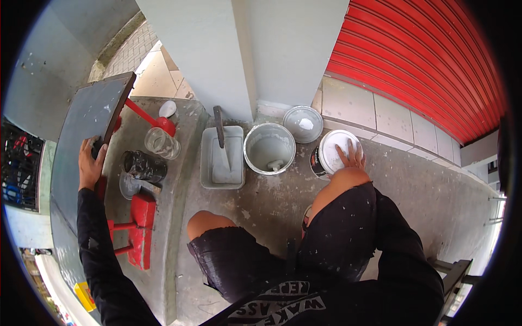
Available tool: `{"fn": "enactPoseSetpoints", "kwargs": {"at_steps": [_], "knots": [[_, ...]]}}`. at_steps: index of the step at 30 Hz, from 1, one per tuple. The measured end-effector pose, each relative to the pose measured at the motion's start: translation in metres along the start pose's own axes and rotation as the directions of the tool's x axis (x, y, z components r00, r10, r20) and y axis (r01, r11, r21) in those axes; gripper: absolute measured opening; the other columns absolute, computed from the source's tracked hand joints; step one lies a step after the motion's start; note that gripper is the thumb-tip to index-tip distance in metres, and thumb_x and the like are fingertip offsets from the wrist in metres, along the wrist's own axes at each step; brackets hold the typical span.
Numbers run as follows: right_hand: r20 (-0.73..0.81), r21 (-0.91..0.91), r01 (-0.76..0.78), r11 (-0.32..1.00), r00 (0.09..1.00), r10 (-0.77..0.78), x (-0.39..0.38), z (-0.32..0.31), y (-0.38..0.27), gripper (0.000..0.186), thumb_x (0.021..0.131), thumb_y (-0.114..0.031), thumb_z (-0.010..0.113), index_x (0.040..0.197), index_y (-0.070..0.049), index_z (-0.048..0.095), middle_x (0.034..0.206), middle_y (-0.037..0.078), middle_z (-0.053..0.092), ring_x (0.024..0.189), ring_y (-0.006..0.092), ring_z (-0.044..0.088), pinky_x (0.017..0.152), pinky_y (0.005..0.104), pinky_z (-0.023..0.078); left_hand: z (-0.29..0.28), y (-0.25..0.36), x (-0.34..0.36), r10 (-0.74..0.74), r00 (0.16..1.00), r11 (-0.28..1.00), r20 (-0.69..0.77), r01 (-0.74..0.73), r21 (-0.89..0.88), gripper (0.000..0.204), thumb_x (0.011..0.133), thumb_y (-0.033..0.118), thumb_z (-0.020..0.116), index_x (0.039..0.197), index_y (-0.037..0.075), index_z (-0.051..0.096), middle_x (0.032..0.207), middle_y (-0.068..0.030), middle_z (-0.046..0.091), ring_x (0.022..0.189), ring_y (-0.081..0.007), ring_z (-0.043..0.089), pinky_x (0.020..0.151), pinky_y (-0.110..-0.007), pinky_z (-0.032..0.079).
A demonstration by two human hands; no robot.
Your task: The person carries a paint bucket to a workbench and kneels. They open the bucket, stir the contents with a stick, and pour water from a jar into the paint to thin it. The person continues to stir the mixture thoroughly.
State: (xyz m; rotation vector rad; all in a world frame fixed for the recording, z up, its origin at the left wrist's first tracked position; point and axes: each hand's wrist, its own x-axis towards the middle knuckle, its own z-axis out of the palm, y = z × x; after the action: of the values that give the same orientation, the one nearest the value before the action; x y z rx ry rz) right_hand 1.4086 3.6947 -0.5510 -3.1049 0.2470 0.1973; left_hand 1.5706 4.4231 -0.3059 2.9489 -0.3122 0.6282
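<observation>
My left hand [93, 165] curls at the edge of an upright grey board [87, 108], on a small dark thing I cannot make out. My right hand [350, 153] lies with fingers apart on the white lid of a paint bucket [331, 157], beside my knee. Left of it stand an open grey paint bucket [261, 146] and a grey tray [228, 179] with a dark-handled tool [220, 130] lying in it. A loose round lid [296, 133] lies behind the buckets. A clear container [156, 142], a dark paint-stained can [138, 163] and red metal supports [141, 233] are near my left arm.
A concrete step edge [179, 228] runs along my left. A grey pillar [277, 54] stands ahead, a red roller shutter [413, 49] and tiled ledge [397, 119] at right. A dark stand [454, 271] is at lower right, a dark grille [22, 163] at far left.
</observation>
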Motion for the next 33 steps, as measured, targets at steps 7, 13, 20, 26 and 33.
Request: {"fn": "enactPoseSetpoints", "kwargs": {"at_steps": [7,13,20,26,33], "knots": [[-0.087,0.160,-0.225,0.961,0.967,0.240,0.012,0.018,-0.034,0.117,0.062,-0.073,0.079,0.159,-0.039,0.024,0.169,0.015,0.003,0.151,0.0528,0.001,0.109,0.0788,0.015,0.016,0.002,0.002,-0.016,0.999,0.999,-0.043,0.015,-0.033,0.032,0.096,0.021,0.066,0.117,-0.003,0.064,0.113,-0.0185,0.064,0.106,-0.0370,0.063,0.094,-0.040,0.048],[0.209,0.046,-0.275,0.960,0.943,0.260,0.053,-0.012,-0.042,0.128,0.055,-0.082,0.077,0.160,-0.040,0.017,0.170,0.013,-0.005,0.151,0.0518,-0.007,0.107,0.0824,0.011,0.014,-0.010,-0.002,-0.028,0.999,1.000,-0.027,0.028,0.013,0.033,0.098,0.022,0.064,0.119,-0.004,0.063,0.116,-0.0198,0.064,0.109,-0.0387,0.062,0.097,-0.041,0.046],[0.323,0.089,0.019,0.996,0.945,-0.047,0.085,-0.028,0.025,0.129,0.059,-0.079,0.078,0.162,-0.032,0.016,0.165,0.024,0.011,0.150,0.0526,0.012,0.117,0.0664,0.018,0.018,-0.004,-0.001,-0.064,0.997,0.998,-0.032,0.064,0.012,0.034,0.098,0.024,0.064,0.118,-0.002,0.064,0.115,-0.0183,0.064,0.109,-0.0372,0.062,0.096,-0.040,0.047],[0.435,0.009,-0.118,0.993,0.895,0.103,0.128,-0.043,0.009,0.120,0.066,-0.077,0.075,0.156,-0.009,0.032,0.145,0.029,0.049,0.133,0.0391,0.051,0.110,0.0420,0.043,0.015,-0.007,-0.001,-0.091,0.996,0.996,-0.012,0.091,0.026,0.034,0.098,0.026,0.065,0.118,-0.002,0.064,0.116,-0.0189,0.063,0.109,-0.0379,0.062,0.096,-0.041,0.047],[0.506,0.090,-0.381,0.920,0.813,0.287,0.113,-0.014,0.018,0.115,0.073,-0.079,0.066,0.155,-0.006,0.031,0.143,0.026,0.053,0.133,0.0381,0.052,0.112,0.0410,0.042,0.017,-0.001,-0.002,-0.063,0.998,0.995,-0.025,0.065,0.072,0.038,0.097,0.027,0.065,0.121,-0.003,0.062,0.118,-0.0202,0.063,0.110,-0.0402,0.060,0.098,-0.042,0.046]]}}
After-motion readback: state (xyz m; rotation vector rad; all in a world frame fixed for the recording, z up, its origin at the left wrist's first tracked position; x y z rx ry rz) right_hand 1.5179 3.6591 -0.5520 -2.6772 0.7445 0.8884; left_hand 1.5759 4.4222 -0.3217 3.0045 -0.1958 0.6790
